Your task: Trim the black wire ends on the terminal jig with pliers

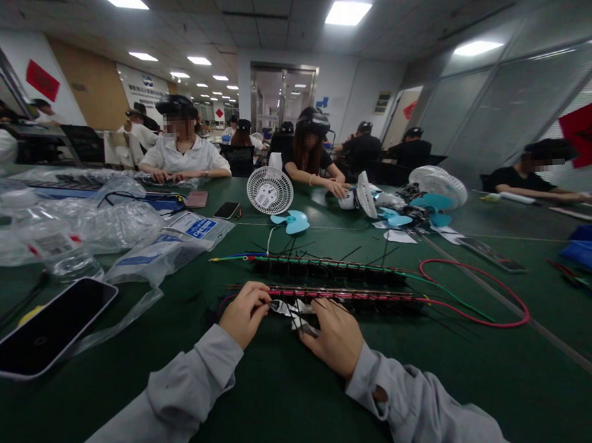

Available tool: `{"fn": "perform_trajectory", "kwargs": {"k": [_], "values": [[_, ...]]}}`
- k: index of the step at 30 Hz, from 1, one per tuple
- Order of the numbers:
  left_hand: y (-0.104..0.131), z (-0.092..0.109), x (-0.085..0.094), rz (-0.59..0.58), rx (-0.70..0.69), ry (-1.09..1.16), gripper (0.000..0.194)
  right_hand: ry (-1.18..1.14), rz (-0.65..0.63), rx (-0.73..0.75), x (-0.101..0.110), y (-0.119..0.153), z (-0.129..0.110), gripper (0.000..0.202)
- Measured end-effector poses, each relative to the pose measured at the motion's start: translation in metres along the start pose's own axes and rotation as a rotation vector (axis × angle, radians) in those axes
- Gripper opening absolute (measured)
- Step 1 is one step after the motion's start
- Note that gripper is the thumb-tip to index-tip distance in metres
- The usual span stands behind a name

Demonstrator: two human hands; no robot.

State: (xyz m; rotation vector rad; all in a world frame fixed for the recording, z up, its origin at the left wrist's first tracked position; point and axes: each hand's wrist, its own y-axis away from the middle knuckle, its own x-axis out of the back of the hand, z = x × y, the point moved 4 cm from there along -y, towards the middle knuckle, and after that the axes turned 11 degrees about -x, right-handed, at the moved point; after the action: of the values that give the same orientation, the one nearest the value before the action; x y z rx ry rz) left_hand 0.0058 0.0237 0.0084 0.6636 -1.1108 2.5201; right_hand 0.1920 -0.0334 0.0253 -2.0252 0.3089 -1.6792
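Note:
Two long black racks lie one behind the other on the green table, with black cable ties sticking out along them. Red wire [349, 293] runs along the near rack; green wire [348, 264] follows the far one. My left hand [245, 315] is closed at the near rack's left part, its fingertips pinched together and what they grip too small to make out. My right hand [336, 337] is curled round a white and silver hand tool [300, 308], whose exact kind is unclear. The tool's silver end points toward my left fingertips, against the rack.
A phone [48, 327], a plastic bottle [53, 237] and plastic bags [178, 244] lie at left. Beyond the racks are a white fan grille [270, 190], blue fan blades [291, 222] and other fan parts. A red wire loop [521, 295] extends right. Co-workers sit across the table.

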Motion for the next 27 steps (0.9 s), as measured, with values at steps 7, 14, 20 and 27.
{"fn": "perform_trajectory", "kwargs": {"k": [7, 14, 20, 27], "values": [[0.0008, -0.0001, 0.0002, 0.017, -0.018, 0.014, 0.016, 0.024, 0.031, 0.052, 0.0006, -0.0002, -0.0003, 0.016], [0.0021, -0.0010, 0.0035, 0.055, -0.021, -0.005, 0.015, 0.026, 0.036, 0.043, 0.0020, 0.0000, 0.0003, 0.015], [0.0034, -0.0030, 0.0040, 0.033, -0.041, -0.013, 0.016, 0.007, 0.012, 0.024, 0.0016, -0.0002, 0.0001, 0.013], [0.0020, 0.0005, 0.0036, 0.017, -0.072, 0.015, 0.017, -0.017, -0.009, 0.014, 0.0022, -0.0007, 0.0004, 0.013]]}}
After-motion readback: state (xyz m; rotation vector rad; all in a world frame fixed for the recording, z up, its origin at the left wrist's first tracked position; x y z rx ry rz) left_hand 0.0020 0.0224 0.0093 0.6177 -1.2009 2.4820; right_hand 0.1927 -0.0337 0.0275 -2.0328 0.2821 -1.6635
